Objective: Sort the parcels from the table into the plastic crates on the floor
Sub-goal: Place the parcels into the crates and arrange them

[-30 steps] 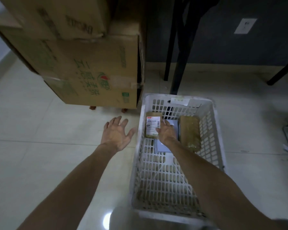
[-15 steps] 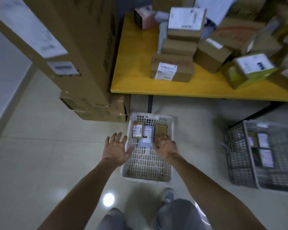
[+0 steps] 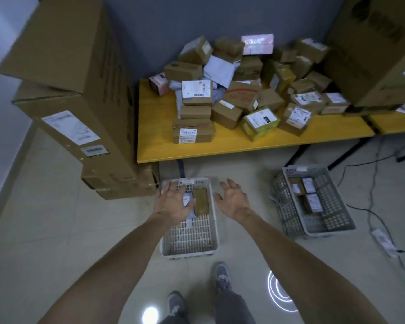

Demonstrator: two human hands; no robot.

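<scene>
A heap of several brown and white parcels (image 3: 243, 94) covers the yellow table (image 3: 154, 146). On the floor below stands a white plastic crate (image 3: 189, 242) with a brown parcel (image 3: 201, 201) and a white-labelled one partly hidden in its far end. My left hand (image 3: 173, 202) hovers over that crate with fingers spread, holding nothing. My right hand (image 3: 233, 198) hangs open just right of the crate's rim, empty too. A second, grey crate (image 3: 332, 220) to the right holds several labelled parcels.
Large cardboard boxes (image 3: 75, 94) are stacked at the left against the table's end, another big box (image 3: 379, 54) sits at the right. Cables and a power strip (image 3: 384, 240) lie on the tiled floor right of the grey crate. My feet (image 3: 222, 277) stand just behind the white crate.
The view has risen from close over the white crate to standing height, so table and second crate show. My right hand has left the crate's parcels; my left hand has drifted over the crate.
</scene>
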